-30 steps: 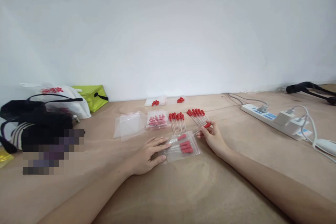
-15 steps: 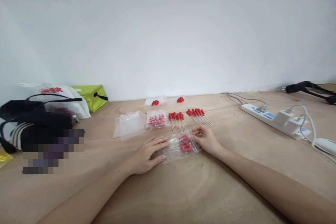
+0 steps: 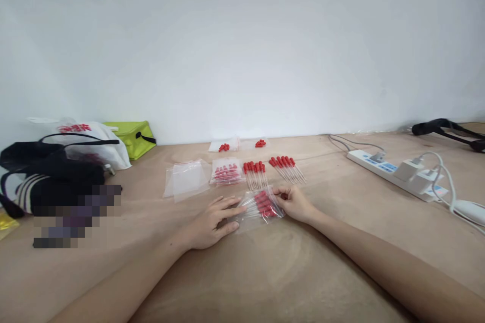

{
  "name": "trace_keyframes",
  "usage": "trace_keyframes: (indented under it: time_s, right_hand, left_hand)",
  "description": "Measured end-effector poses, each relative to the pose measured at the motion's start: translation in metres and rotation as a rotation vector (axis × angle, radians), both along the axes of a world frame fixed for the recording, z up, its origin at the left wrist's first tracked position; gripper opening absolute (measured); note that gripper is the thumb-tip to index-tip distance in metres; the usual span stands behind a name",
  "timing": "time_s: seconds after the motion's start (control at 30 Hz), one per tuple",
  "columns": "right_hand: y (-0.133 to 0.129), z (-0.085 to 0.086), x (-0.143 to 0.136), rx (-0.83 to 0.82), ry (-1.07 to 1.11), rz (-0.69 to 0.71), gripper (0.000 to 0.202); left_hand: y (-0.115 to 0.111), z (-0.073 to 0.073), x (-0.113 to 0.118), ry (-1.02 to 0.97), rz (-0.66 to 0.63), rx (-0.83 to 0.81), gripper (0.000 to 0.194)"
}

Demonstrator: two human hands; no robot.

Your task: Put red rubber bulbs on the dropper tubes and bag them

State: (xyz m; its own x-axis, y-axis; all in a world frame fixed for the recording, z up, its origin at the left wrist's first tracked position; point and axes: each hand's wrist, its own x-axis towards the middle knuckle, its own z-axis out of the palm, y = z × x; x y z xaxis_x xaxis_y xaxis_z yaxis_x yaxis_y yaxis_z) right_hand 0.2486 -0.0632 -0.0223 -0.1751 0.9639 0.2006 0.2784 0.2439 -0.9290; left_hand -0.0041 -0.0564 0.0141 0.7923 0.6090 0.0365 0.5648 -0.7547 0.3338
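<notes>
A clear zip bag (image 3: pixel 248 221) holding several droppers with red bulbs (image 3: pixel 265 204) lies on the table, bulbs towards the right. My left hand (image 3: pixel 215 224) rests at the bag's left end, fingers stretched out and touching the plastic. At the opposite end, the thumb and fingers of my right hand (image 3: pixel 295 204) pinch the bag's edge. Just beyond are two groups of loose droppers, one in the middle (image 3: pixel 256 174) and one to the right (image 3: pixel 287 168). Left of them sits a stack of filled bags (image 3: pixel 227 172), beside flat clear bags (image 3: pixel 187 179).
Two bags with small red bulbs, one left (image 3: pixel 224 147) and one right (image 3: pixel 260 144), lie near the wall. A white power strip (image 3: pixel 390 174) with plugs and cables is on the right. Black bags (image 3: pixel 56 181), a white plastic bag (image 3: pixel 117 151) and a green bag (image 3: pixel 134 136) crowd the left.
My right hand has shifted slightly left with the bag's edge, and its fingers are curled in closer. The plastic now bulges and creases over the red bulbs. My left hand has hardly moved.
</notes>
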Motion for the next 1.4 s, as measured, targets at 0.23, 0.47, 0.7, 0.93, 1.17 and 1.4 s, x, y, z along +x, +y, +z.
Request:
trace_keyframes:
  time_s: [0.23, 0.47, 0.7, 0.93, 1.17, 1.4]
  right_hand:
    - [0.007, 0.003, 0.009, -0.117, -0.015, -0.276, 0.029]
    - [0.007, 0.005, 0.008, -0.134, -0.128, -0.182, 0.024]
    - [0.002, 0.011, 0.005, -0.256, 0.099, -0.033, 0.026]
    - [-0.018, 0.017, -0.022, -0.415, 0.549, -0.014, 0.028]
    - [-0.039, 0.02, -0.039, -0.62, 0.679, 0.178, 0.021]
    - [-0.033, 0.022, -0.017, -0.63, 0.541, 0.308, 0.023]
  left_hand:
    - [0.0, 0.0, 0.0, 0.003, 0.011, 0.008, 0.041]
    - [-0.001, -0.001, -0.001, -0.032, -0.02, 0.005, 0.041]
    - [-0.001, 0.001, 0.003, -0.209, 0.064, -0.001, 0.044]
    - [-0.015, 0.001, 0.021, -0.268, 0.101, 0.332, 0.056]
    - [-0.03, -0.009, 0.034, -0.119, -0.022, 0.641, 0.031]
    - [-0.034, 0.017, 0.004, -0.132, -0.008, 0.625, 0.021]
